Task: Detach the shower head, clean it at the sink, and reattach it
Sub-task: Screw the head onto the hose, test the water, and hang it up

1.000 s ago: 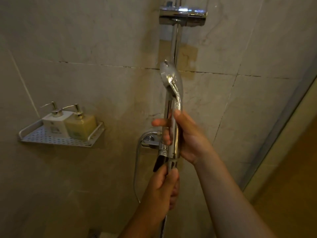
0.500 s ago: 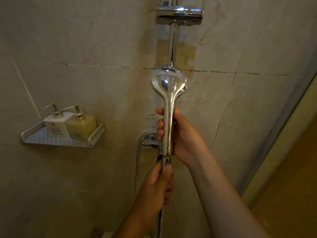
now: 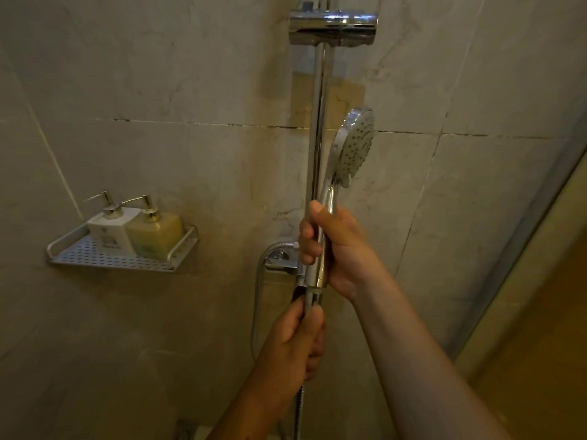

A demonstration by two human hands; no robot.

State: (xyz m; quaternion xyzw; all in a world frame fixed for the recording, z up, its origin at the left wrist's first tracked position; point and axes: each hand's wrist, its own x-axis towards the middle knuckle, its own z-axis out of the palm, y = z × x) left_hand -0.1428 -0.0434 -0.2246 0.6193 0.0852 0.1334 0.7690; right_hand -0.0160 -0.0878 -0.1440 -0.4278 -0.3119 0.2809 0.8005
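A chrome shower head (image 3: 352, 147) stands upright in front of the vertical slide rail (image 3: 317, 122), its nozzle face turned to the right. My right hand (image 3: 336, 249) grips its handle, thumb along the front. Just below, my left hand (image 3: 295, 341) pinches the hose nut (image 3: 313, 296) at the handle's lower end. The metal hose (image 3: 257, 296) loops from the wall valve (image 3: 279, 262) and runs down past my left wrist. The chrome holder (image 3: 332, 27) on the rail is high above, with nothing in it.
A perforated metal shelf (image 3: 76, 258) on the tiled wall at left carries a white pump bottle (image 3: 109, 231) and a yellow pump bottle (image 3: 155, 233). A glass door frame (image 3: 521, 249) slants down the right side.
The shower head has turned about its handle: its back faced me half a second ago, and now its nozzle face points right. My left hand stays on the hose nut.
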